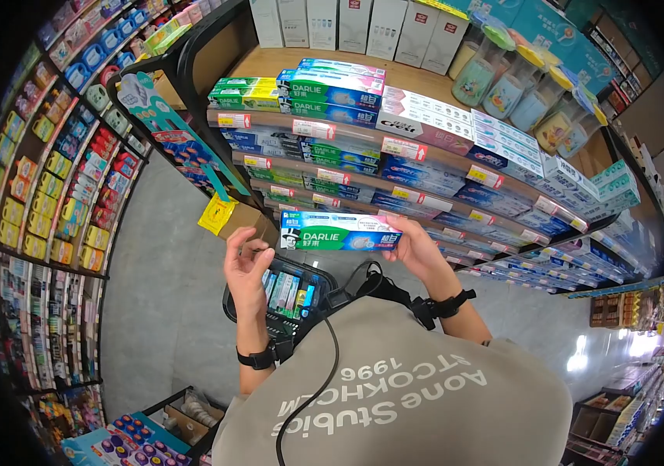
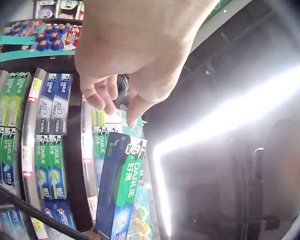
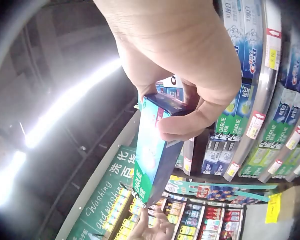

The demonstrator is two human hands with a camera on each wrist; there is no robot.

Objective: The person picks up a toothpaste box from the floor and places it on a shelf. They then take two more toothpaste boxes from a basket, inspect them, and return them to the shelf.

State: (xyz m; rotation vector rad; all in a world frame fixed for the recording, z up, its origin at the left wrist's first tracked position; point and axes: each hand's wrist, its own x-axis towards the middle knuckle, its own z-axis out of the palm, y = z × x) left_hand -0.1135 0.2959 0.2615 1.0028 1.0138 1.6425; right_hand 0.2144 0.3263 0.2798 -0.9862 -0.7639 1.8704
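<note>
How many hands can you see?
2: the left hand is beside one end of the Darlie box, and the right hand grips the other end.

Blue, green and white toothpaste box [image 1: 339, 231]; white-lettered grey-brown shirt [image 1: 409, 369]

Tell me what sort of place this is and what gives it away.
Probably a supermarket or similar shop, by its toothpaste section: shelves stacked with toothpaste boxes, price tags with red arrows along the edges, and a green sign reading "Washing".
</note>
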